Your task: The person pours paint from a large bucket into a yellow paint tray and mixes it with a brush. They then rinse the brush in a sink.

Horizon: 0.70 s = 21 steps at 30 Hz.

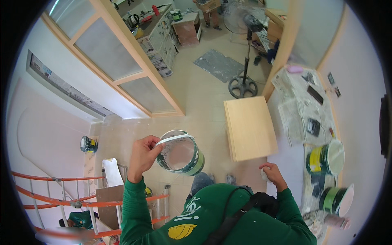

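Looks like plastic on bucket (199,161), smeared rough with paint; smooth white plastic on handle (175,138). Reads as pale wood on box (251,128) and door frame (128,43), smooth, matt. Appears frosted on door panes (108,48). Looks like matt cloth on sweatshirt (222,204), crinkled paper on newspaper sheets (290,116), dull metal on ladder rungs (63,190). Shows faint sheen on smooth floor (200,108).

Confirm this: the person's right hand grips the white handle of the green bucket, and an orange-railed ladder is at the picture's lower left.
Wrong hand: the left hand grips the white handle of the green bucket, as the head view shows. The orange-railed ladder is indeed at the lower left.
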Each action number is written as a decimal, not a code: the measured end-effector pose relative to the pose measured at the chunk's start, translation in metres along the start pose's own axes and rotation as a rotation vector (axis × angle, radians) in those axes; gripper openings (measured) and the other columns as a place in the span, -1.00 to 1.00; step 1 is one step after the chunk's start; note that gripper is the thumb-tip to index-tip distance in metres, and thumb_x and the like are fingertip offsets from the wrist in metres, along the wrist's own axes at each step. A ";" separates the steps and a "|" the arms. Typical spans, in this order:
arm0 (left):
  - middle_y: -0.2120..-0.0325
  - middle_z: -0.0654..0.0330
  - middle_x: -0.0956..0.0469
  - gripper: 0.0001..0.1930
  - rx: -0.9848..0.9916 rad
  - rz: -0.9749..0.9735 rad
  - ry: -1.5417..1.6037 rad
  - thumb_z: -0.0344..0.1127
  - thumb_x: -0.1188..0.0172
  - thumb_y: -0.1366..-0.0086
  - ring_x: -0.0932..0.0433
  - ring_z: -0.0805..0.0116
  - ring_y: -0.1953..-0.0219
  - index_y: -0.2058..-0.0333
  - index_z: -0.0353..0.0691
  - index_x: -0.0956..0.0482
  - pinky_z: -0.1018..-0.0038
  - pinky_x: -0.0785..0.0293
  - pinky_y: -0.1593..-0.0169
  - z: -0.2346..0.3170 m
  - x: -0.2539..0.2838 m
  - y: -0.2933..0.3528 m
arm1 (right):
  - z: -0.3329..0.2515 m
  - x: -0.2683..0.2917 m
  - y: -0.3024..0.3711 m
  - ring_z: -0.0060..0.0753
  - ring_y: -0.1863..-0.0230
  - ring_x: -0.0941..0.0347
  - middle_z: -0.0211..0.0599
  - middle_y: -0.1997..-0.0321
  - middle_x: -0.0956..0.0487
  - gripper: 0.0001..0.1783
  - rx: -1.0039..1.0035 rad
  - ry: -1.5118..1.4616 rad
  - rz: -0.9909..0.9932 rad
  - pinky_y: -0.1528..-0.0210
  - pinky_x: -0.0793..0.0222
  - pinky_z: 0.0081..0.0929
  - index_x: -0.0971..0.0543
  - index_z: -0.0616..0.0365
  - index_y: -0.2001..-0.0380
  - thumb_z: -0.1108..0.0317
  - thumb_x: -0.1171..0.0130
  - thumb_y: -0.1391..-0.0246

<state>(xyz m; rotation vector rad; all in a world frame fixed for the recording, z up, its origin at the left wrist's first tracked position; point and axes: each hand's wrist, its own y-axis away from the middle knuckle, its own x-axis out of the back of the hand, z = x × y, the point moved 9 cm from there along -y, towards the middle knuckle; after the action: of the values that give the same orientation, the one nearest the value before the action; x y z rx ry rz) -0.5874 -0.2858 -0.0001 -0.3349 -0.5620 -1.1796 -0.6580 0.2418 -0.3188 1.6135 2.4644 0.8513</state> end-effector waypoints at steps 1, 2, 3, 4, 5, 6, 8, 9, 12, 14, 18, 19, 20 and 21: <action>0.62 0.33 -0.54 -0.81 -0.002 0.019 0.047 -0.34 -0.39 -0.28 -0.40 0.63 0.54 0.30 -0.39 -0.70 0.58 -0.34 0.47 -0.004 0.007 -0.018 | -0.023 -0.007 -0.026 -0.47 0.30 -0.57 -0.33 0.38 -0.68 -0.72 0.030 0.038 -0.008 0.19 -0.50 -0.43 -0.73 0.25 0.27 0.38 -0.06 -0.13; 0.61 0.34 -0.54 -0.81 -0.012 0.029 0.050 -0.33 -0.39 -0.29 -0.40 0.64 0.54 0.30 -0.38 -0.70 0.58 -0.34 0.47 -0.006 0.010 -0.040 | -0.043 -0.013 -0.055 -0.46 0.29 -0.58 -0.32 0.37 -0.69 -0.72 0.040 0.052 -0.010 0.18 -0.50 -0.42 -0.73 0.24 0.27 0.35 -0.08 -0.15; 0.61 0.34 -0.54 -0.82 -0.027 0.034 0.055 -0.33 -0.39 -0.29 -0.40 0.64 0.54 0.30 -0.37 -0.71 0.59 -0.34 0.47 -0.008 0.013 -0.066 | -0.062 -0.021 -0.085 -0.46 0.28 -0.59 -0.30 0.36 -0.70 -0.72 0.049 0.066 -0.005 0.18 -0.50 -0.42 -0.74 0.24 0.27 0.33 -0.11 -0.16; 0.61 0.35 -0.55 -0.82 -0.041 0.039 0.059 -0.33 -0.40 -0.29 -0.40 0.65 0.54 0.29 -0.36 -0.71 0.59 -0.34 0.47 -0.011 0.015 -0.093 | -0.082 -0.029 -0.115 -0.46 0.26 -0.59 -0.29 0.35 -0.70 -0.72 0.057 0.077 0.000 0.18 -0.50 -0.42 -0.74 0.23 0.26 0.30 -0.13 -0.18; 0.61 0.34 -0.54 -0.83 -0.062 0.044 0.055 -0.33 -0.40 -0.27 -0.39 0.65 0.54 0.28 -0.33 -0.72 0.58 -0.35 0.47 -0.019 0.015 -0.121 | -0.107 -0.038 -0.144 -0.45 0.27 -0.60 -0.28 0.35 -0.71 -0.73 0.088 0.123 0.013 0.18 -0.50 -0.42 -0.74 0.22 0.25 0.27 -0.16 -0.19; 0.61 0.31 -0.54 -0.83 -0.091 0.033 0.053 -0.33 -0.40 -0.27 -0.41 0.62 0.55 0.27 -0.32 -0.72 0.56 -0.36 0.47 -0.022 0.015 -0.146 | -0.136 -0.049 -0.171 -0.44 0.27 -0.60 -0.27 0.35 -0.71 -0.72 0.113 0.168 0.024 0.18 -0.50 -0.42 -0.74 0.22 0.24 0.24 -0.20 -0.20; 0.62 0.25 -0.55 -0.83 -0.149 0.003 0.049 -0.33 -0.40 -0.25 -0.43 0.57 0.57 0.26 -0.30 -0.72 0.53 -0.37 0.47 -0.020 0.016 -0.198 | -0.198 -0.078 -0.216 -0.43 0.29 -0.61 -0.24 0.34 -0.71 -0.71 0.188 0.234 0.062 0.20 -0.50 -0.41 -0.73 0.20 0.22 0.18 -0.26 -0.22; 0.60 0.23 -0.57 -0.83 -0.168 -0.019 0.071 -0.32 -0.39 -0.26 -0.46 0.54 0.56 0.26 -0.30 -0.72 0.51 -0.39 0.45 -0.021 0.016 -0.224 | -0.241 -0.091 -0.236 -0.42 0.30 -0.61 -0.23 0.34 -0.71 -0.69 0.244 0.267 0.085 0.21 -0.50 -0.41 -0.73 0.20 0.21 0.16 -0.28 -0.23; 0.57 0.15 -0.61 -0.82 -0.275 -0.060 0.054 -0.30 -0.37 -0.26 -0.54 0.41 0.54 0.27 -0.30 -0.72 0.44 -0.44 0.41 -0.020 0.019 -0.308 | -0.399 -0.142 -0.272 -0.32 0.33 -0.61 -0.18 0.31 -0.70 -0.66 0.555 0.300 0.104 0.21 -0.50 -0.39 -0.71 0.18 0.12 0.13 -0.33 -0.22; 0.54 0.04 -0.62 -0.81 -0.379 -0.085 -0.055 -0.29 -0.35 -0.25 -0.60 0.22 0.53 0.27 -0.31 -0.71 0.36 -0.48 0.40 -0.013 0.024 -0.359 | -0.494 -0.176 -0.290 -0.18 0.31 -0.61 -0.13 0.23 -0.70 -0.60 0.579 0.449 0.064 0.18 -0.51 -0.33 -0.69 0.13 0.02 0.11 -0.35 -0.20; 0.44 0.02 -0.67 -0.84 -0.413 -0.093 -0.054 -0.26 -0.30 -0.21 -0.65 -0.07 0.37 0.32 -0.20 -0.72 0.12 -0.53 0.29 -0.015 0.031 -0.473 | -0.627 -0.223 -0.352 -0.04 0.26 -0.62 -0.13 0.23 -0.68 -0.55 0.877 0.617 0.083 0.17 -0.53 -0.21 -0.68 0.04 -0.01 0.08 -0.40 -0.12; 0.44 -0.01 -0.67 -0.83 -0.437 -0.097 -0.054 -0.28 -0.31 -0.20 -0.65 -0.06 0.39 0.30 -0.22 -0.72 0.15 -0.54 0.29 -0.016 0.029 -0.503 | -0.651 -0.231 -0.375 -0.03 0.25 -0.62 -0.14 0.24 -0.67 -0.56 0.927 0.690 0.085 0.17 -0.53 -0.18 -0.68 0.03 0.00 0.07 -0.40 -0.10; 0.45 -0.04 -0.66 -0.82 -0.455 -0.100 -0.056 -0.30 -0.32 -0.20 -0.65 -0.05 0.41 0.27 -0.24 -0.73 0.19 -0.54 0.30 -0.020 0.026 -0.534 | -0.671 -0.239 -0.398 -0.01 0.24 -0.63 -0.14 0.25 -0.67 -0.56 0.978 0.761 0.083 0.17 -0.53 -0.15 -0.68 0.02 0.01 0.07 -0.41 -0.08; 0.45 -0.08 -0.66 -0.80 -0.472 -0.099 -0.058 -0.32 -0.33 -0.19 -0.65 -0.05 0.44 0.24 -0.26 -0.74 0.22 -0.55 0.30 -0.023 0.024 -0.562 | -0.685 -0.245 -0.427 -0.01 0.23 -0.63 -0.16 0.27 -0.67 -0.59 0.946 0.836 0.056 0.18 -0.53 -0.13 -0.69 0.01 0.05 0.07 -0.40 -0.08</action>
<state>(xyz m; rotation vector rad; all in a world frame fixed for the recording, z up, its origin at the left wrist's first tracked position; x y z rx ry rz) -1.1006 -0.5161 -0.0284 -0.7524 -0.3471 -1.3986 -1.1422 -0.3730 -0.0048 1.7598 3.8420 0.3740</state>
